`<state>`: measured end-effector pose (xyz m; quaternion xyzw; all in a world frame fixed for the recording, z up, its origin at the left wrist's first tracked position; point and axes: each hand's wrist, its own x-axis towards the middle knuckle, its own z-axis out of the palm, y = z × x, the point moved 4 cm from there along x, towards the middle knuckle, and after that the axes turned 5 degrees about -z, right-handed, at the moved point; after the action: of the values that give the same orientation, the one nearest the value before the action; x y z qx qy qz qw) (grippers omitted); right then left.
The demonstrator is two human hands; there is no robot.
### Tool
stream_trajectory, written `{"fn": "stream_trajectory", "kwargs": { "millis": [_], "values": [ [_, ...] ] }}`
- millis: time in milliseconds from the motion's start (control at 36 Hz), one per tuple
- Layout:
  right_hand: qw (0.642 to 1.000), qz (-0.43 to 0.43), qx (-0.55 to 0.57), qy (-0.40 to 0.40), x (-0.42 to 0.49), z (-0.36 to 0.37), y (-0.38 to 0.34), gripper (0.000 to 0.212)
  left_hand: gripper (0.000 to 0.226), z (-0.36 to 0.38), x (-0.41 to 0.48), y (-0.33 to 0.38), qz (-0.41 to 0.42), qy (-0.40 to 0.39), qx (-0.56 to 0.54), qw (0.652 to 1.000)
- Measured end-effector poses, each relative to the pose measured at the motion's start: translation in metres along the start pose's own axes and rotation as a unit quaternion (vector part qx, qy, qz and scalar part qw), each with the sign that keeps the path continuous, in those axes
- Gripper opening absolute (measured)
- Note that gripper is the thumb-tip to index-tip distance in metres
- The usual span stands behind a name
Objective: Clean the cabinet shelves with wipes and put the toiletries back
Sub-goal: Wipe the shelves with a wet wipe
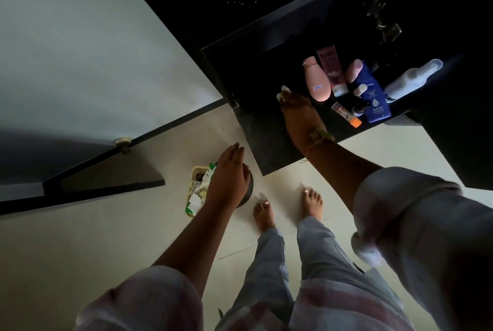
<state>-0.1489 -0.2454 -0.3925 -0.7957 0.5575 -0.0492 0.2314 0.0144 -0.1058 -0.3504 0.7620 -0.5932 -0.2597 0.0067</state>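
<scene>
My right hand (pixel 300 119) rests on the black cabinet shelf (pixel 256 141) and presses a white wipe (pixel 283 93) against it, left of the toiletries. A pink bottle (pixel 316 79), a maroon tube (pixel 330 66), a blue lotion bottle (pixel 373 95), a white bottle (pixel 410 79) and a small orange-capped tube (pixel 346 114) stand on the shelf's right part. My left hand (pixel 229 175) hangs over the floor with its fingers together and nothing in them, above a dark round container (pixel 248 194).
On the tiled floor lies a small basket (pixel 196 170) with a green-and-white wipes pack (pixel 208 175) and crumpled wipes. An open white cabinet door (pixel 93 63) stands to the left. My bare feet (pixel 288 208) are just below the shelf.
</scene>
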Motion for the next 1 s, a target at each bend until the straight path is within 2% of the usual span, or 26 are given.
{"fn": "stream_trajectory", "kwargs": {
  "millis": [83,167,194,222,278,333,389,444,500,556,611,694,778,861,889,944,972,1000],
  "values": [
    [0.999,-0.03,0.038,0.014,0.002,0.003,-0.036,0.034,0.052,-0.005,0.003,0.0,-0.021,0.013,-0.016,1.0],
    [0.984,-0.163,-0.033,-0.065,0.0,0.025,-0.077,0.033,0.05,-0.01,0.004,-0.002,-0.034,0.026,-0.033,0.999],
    [0.979,-0.172,-0.077,-0.083,-0.004,0.039,-0.083,0.037,0.05,-0.011,0.004,-0.003,-0.035,0.026,-0.037,0.998],
    [0.955,-0.222,-0.181,-0.078,-0.014,0.045,-0.09,0.041,0.05,-0.011,0.004,-0.005,-0.035,0.026,-0.042,0.998],
    [0.862,-0.335,-0.361,-0.118,-0.043,0.055,-0.098,0.052,0.049,-0.012,0.003,-0.007,-0.036,0.025,-0.052,0.998],
    [0.848,-0.355,-0.362,-0.152,-0.066,0.064,-0.088,0.057,0.049,-0.011,0.003,-0.008,-0.035,0.024,-0.055,0.998],
    [0.893,-0.348,-0.27,-0.094,-0.079,0.056,-0.081,0.051,0.05,-0.01,0.003,-0.009,-0.032,0.028,-0.053,0.998],
    [0.945,-0.302,-0.126,0.024,-0.087,0.039,-0.066,0.035,0.05,-0.009,0.002,-0.007,-0.032,0.026,-0.048,0.998],
    [0.979,-0.199,0.013,0.041,-0.087,0.022,-0.038,0.039,0.05,-0.008,0.002,-0.003,-0.027,0.025,-0.046,0.998],
    [0.994,-0.064,0.086,0.026,-0.077,0.008,-0.007,0.039,0.05,-0.007,0.001,0.0,-0.021,0.024,-0.047,0.998],
    [0.986,0.054,0.147,0.058,-0.065,-0.002,0.023,0.034,0.051,-0.006,0.002,0.004,-0.009,0.024,-0.046,0.999],
    [0.978,0.099,0.155,0.095,-0.049,-0.012,0.03,0.033,0.052,-0.004,0.004,0.009,0.007,0.021,-0.045,0.999],
    [0.987,0.051,0.143,0.042,-0.049,0.0,-0.005,0.032,0.053,-0.003,0.008,0.012,0.021,0.021,-0.043,0.999],
    [0.982,-0.032,0.151,-0.112,-0.07,0.019,-0.05,0.035,0.053,-0.003,0.013,0.017,0.025,0.013,-0.054,0.998],
    [0.984,-0.077,0.096,-0.128,-0.081,0.024,-0.058,0.038,0.054,-0.002,0.014,0.019,0.017,0.007,-0.061,0.998],
    [0.986,-0.142,0.064,-0.056,-0.104,0.024,-0.058,0.036,0.058,0.0,0.018,0.023,0.01,-0.011,-0.062,0.998],
    [0.982,-0.182,0.031,-0.04,-0.112,0.031,-0.049,0.035,0.061,0.0,0.02,0.024,0.014,-0.016,-0.055,0.998],
    [0.982,-0.184,0.015,-0.04,-0.119,0.031,-0.043,0.037,0.062,0.0,0.022,0.026,0.022,-0.019,-0.045,0.999]
  ]
}}
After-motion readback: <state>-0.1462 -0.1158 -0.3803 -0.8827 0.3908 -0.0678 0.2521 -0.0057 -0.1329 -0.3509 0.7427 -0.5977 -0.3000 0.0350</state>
